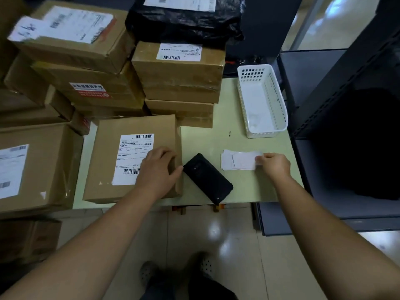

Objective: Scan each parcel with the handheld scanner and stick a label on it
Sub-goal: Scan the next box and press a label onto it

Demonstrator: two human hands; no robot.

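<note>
A flat brown cardboard parcel [108, 152] with a white shipping label lies at the table's front left. My left hand [159, 169] rests on its right part, fingers lying over the top near the label's corner. The black handheld scanner [207, 178] lies flat on the table just right of the parcel, touched by neither hand. Further right, a small pile of white label sheets [238, 160] sits on the table. My right hand [275, 164] pinches the right edge of the top sheet.
Stacks of brown parcels [177, 72] and a black plastic bag parcel [186, 20] fill the back and left. A white perforated basket [263, 100] stands at the back right. Dark metal shelving [346, 126] borders the pale green table [216, 137] on the right.
</note>
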